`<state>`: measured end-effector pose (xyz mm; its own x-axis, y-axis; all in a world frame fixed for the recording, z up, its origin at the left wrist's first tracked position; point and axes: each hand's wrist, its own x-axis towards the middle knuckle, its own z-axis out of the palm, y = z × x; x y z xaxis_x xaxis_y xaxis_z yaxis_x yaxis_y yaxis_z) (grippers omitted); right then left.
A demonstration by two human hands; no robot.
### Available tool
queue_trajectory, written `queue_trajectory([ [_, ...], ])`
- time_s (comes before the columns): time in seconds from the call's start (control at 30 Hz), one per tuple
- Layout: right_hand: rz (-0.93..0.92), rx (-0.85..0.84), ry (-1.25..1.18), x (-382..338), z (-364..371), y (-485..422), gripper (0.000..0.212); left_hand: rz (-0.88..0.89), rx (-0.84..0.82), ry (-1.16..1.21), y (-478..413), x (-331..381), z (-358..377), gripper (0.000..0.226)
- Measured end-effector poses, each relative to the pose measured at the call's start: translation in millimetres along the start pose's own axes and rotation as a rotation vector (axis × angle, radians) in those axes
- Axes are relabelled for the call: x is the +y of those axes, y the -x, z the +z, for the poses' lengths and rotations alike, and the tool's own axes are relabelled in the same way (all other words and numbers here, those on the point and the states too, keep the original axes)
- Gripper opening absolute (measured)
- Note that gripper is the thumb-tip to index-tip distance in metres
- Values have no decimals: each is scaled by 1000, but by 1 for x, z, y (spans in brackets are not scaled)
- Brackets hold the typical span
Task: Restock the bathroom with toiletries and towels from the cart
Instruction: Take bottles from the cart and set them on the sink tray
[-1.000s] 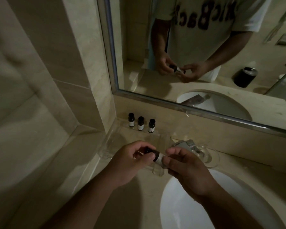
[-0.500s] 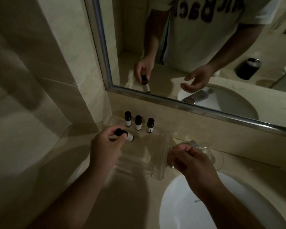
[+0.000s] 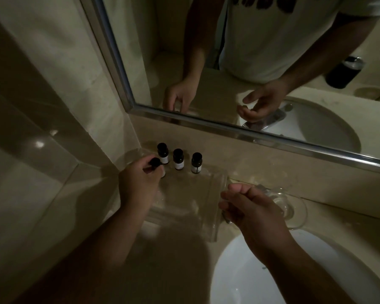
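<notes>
1. One small bottle (image 3: 155,162), pinched in the left hand (image 3: 138,183), sits low over the clear tray (image 3: 191,207), just before three standing bottles (image 3: 178,159).
2. Best set it upright, level with that row.
3. Right hand (image 3: 250,211) hangs loose, empty.

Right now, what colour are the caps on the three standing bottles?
The caps are black; head view.
</notes>
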<state>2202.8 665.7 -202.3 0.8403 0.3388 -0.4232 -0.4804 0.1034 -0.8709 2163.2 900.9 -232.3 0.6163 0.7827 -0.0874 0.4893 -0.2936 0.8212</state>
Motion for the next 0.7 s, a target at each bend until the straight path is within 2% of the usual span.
queue_trajectory([
  [0.5, 54, 18, 1, -6, -1, 0, 9, 17, -22, -14, 4, -8, 5, 29],
  [0.7, 66, 39, 13, -16, -2, 17, 9, 146, -24, -63, 34, 6, -12, 35],
])
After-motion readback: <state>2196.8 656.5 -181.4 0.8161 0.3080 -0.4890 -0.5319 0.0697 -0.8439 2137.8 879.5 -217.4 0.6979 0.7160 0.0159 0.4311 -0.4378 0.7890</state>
